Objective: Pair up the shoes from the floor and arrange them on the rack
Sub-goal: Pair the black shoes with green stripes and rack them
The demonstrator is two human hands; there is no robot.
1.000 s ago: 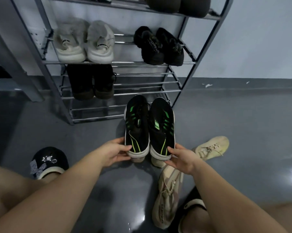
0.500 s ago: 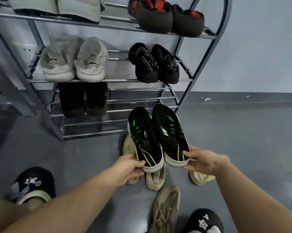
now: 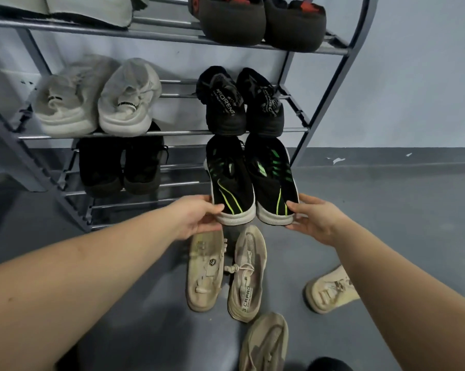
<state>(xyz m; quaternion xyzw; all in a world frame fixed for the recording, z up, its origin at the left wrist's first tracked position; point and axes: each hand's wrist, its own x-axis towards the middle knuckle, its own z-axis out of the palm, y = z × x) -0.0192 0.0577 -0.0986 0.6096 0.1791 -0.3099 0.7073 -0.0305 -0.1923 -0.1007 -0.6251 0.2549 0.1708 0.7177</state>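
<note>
A: While the pair of black shoes with green stripes [image 3: 251,183] is being held up at frame centre, which hand is on which shoe?

B: The heel of the left one is being gripped by the left hand [image 3: 196,216], the heel of the right one by the right hand [image 3: 315,219]. Both hands are being kept clenched on the soles. The toes are being pointed at the rack [image 3: 330,84], just under the shelf bar where the black sneakers [image 3: 239,103] are being stored.

A: Are the toes being rested on a shelf?

B: Cannot be told; they are being hidden behind the bar.

A: What else is being stored?

B: White sneakers [image 3: 97,103] at middle left, dark shoes [image 3: 121,164] below them, dark shoes with red [image 3: 260,20] at top.

A: On the floor?

B: Four beige shoes are being left on the grey floor [image 3: 386,210]: two [image 3: 226,271] side by side below the hands, one [image 3: 330,290] at lower right, one [image 3: 265,344] at bottom centre.
</note>
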